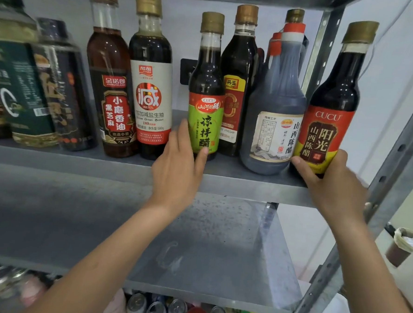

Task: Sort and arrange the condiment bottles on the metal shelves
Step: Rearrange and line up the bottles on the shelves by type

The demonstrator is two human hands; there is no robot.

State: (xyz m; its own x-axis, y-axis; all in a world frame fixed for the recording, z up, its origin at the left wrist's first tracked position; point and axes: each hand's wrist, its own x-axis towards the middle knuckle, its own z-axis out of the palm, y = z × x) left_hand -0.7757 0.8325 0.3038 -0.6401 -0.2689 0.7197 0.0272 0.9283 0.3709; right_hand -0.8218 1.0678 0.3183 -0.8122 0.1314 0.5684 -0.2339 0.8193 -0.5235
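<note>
on the upper metal shelf (pixel 55 156), a row of condiment bottles runs from nine o'clock to three o'clock across the view. the left hand (pixel 178 162) comes up from six o'clock and holds the green-label vinegar bottle (pixel 207 88) low down, thumb pressed on the front of the label, fingers going round its nine o'clock side. that bottle stands upright near the middle of the shelf. the right hand (pixel 329 180) is clamped on the base of the red-label vinegar bottle (pixel 335 91) at three o'clock, thumb on one side and fingers wrapped round the other. this bottle tilts, its gold cap leaning toward one o'clock, at the shelf's front corner beside the upright post (pixel 393 167); whether its base touches the shelf i cannot tell. between the two held bottles stands a large jug with a red cap (pixel 276 107), just beside the red-label one. behind the green-label bottle, toward one o'clock, is a dark bottle with a red and yellow label (pixel 238 61). toward nine o'clock stand a white-label soy sauce bottle (pixel 149 80) and a sesame oil bottle (pixel 108 77), touching. drink cans (pixel 157 310) show at six o'clock below the lower shelf (pixel 75 221).
</note>
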